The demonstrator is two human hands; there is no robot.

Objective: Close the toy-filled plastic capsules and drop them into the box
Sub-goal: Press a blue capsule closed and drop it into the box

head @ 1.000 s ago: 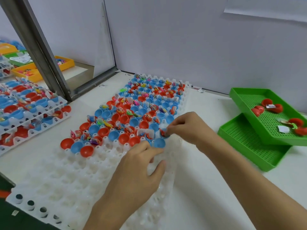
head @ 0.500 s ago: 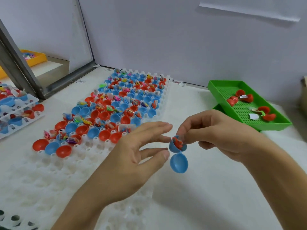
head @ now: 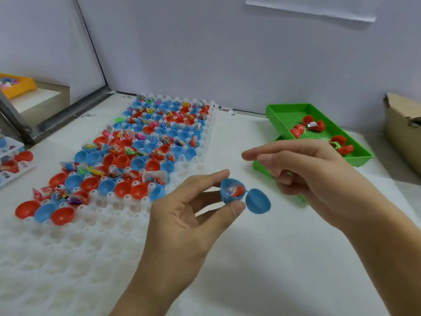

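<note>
While the blue capsule hangs open just right of the white tray, its empty half should fold squarely over the toy-filled half before pressing. The left hand pinches the filled half; the right hand hovers beside it, fingers loosely spread, holding nothing.

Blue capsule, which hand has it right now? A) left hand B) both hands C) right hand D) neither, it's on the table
A: the left hand pinches the open blue capsule between thumb and fingers, with the toy half up and the hinged lid hanging open to the right; the right hand is apart from it and holds nothing.
</note>
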